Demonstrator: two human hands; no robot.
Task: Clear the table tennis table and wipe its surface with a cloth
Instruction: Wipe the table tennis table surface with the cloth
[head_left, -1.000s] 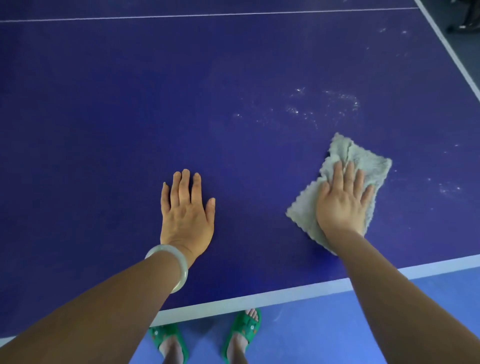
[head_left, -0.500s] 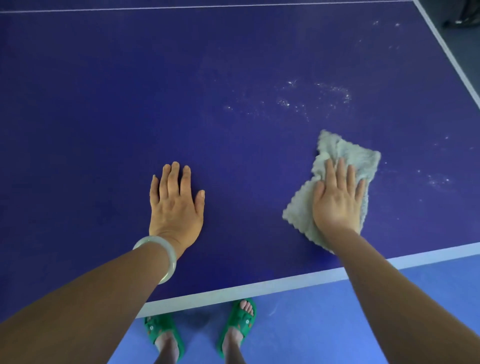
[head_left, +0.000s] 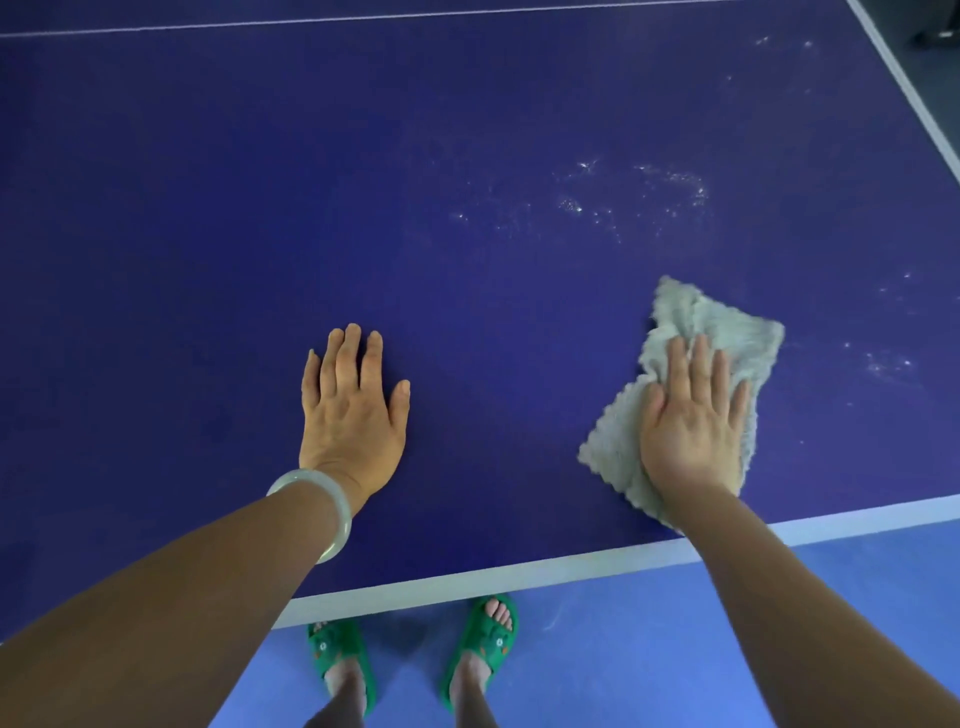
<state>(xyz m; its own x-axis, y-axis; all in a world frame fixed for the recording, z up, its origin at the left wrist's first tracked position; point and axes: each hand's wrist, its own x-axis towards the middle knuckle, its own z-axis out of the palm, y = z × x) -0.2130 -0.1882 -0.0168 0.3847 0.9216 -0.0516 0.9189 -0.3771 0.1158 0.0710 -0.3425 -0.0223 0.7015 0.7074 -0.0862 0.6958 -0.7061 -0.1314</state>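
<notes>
The right hand (head_left: 691, 421) presses the pale grey-green scalloped microfibre cloth (head_left: 727, 327) flat, fingers (head_left: 675, 364) straight and slightly apart. It has drawn the cloth back to the white edge line (head_left: 519, 574) of the dark blue table tennis surface (head_left: 208, 234). The left hand (head_left: 353, 410) rests flat, fingers together. White dust specks (head_left: 623, 197) remain beyond the cloth, so wiping looks unfinished.

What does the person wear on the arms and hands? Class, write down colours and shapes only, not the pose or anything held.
The left hand has no glove or visible ring. A smooth, round, pale greenish-white bangle circles its wrist. The right hand is likewise bare, its wrist unadorned. No sleeve shows on the left arm or right arm.
</notes>
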